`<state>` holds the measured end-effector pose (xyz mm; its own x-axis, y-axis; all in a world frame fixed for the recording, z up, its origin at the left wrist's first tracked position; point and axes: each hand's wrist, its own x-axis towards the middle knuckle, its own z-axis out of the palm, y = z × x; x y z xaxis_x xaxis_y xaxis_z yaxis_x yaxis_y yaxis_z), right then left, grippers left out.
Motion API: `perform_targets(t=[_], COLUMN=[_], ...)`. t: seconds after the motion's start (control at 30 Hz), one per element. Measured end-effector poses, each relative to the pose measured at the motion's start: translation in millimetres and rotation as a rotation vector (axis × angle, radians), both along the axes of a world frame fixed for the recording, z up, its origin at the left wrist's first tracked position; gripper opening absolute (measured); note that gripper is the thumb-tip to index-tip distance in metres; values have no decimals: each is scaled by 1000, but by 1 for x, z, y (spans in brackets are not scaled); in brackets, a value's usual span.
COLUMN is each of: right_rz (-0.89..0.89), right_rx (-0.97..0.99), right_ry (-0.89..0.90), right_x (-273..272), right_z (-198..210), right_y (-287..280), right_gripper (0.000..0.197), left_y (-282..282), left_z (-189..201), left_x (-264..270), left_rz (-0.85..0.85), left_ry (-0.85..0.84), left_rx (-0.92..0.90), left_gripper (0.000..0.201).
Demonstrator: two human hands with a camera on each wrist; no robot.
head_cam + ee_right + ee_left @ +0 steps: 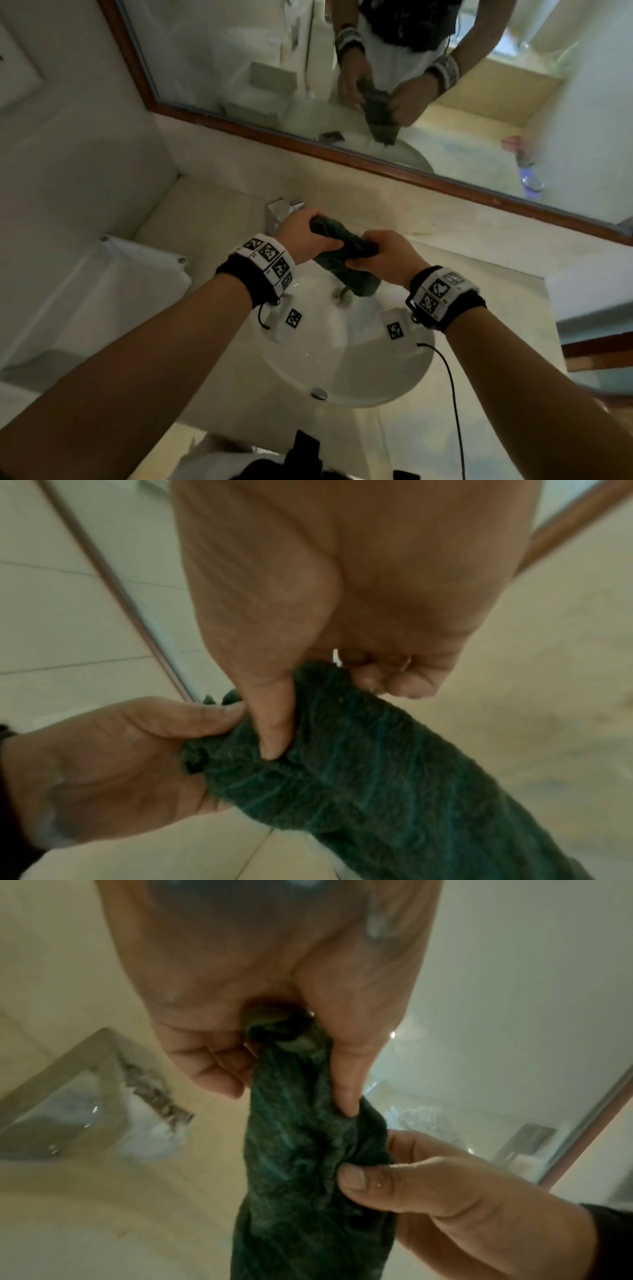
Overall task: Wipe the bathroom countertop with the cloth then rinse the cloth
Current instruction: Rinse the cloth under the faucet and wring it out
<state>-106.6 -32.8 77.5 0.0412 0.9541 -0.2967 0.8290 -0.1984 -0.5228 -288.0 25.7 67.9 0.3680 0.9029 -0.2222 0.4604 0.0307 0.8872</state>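
Observation:
A dark green cloth [342,246] is rolled into a thick rope above the white sink basin [346,359]. My left hand [305,236] grips its far end, fingers curled round it. My right hand [380,253] grips it just beside, thumb pressed into the fabric. The loose end of the cloth [359,284] hangs down into the basin. In the left wrist view the cloth [308,1150] runs from my left hand [274,1042] past the thumb of my right hand [394,1177]. In the right wrist view the cloth [377,764] sits under my right hand [325,656] with my left hand [120,750] on its end.
The beige countertop [479,284] surrounds the basin. A chrome tap [284,212] stands behind my left hand. A wood-framed mirror [342,68] lines the wall. A chrome overflow cap [319,393] marks the basin's near rim. A white fixture [137,267] stands at the left.

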Motion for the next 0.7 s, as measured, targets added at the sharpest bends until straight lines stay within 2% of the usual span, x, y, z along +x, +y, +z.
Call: perform_targets(t=[0.07, 0.17, 0.23, 0.37, 0.47, 0.6, 0.7], right_rz=[56, 74, 105, 171, 189, 282, 294], right_rx=[138, 263, 304, 283, 288, 418, 479], right_ry=[-73, -32, -7, 89, 46, -134, -279], right_x=[8, 22, 31, 37, 37, 33, 33], right_z=[29, 67, 85, 126, 162, 194, 213], right_y=[-1, -7, -11, -12, -16, -22, -24], right_gripper=[31, 36, 37, 19, 4, 8, 13], left_y=[-2, -4, -10, -19, -25, -28, -30], left_z=[27, 63, 86, 128, 156, 186, 206], left_x=[0, -2, -5, -9, -11, -9, -6], left_rz=[23, 83, 54, -59, -112, -191, -247], left_ry=[-6, -2, 68, 185, 218, 411, 454], left_rx=[40, 142, 215, 270, 257, 447, 471], left_gripper=[29, 30, 33, 43, 48, 21, 8])
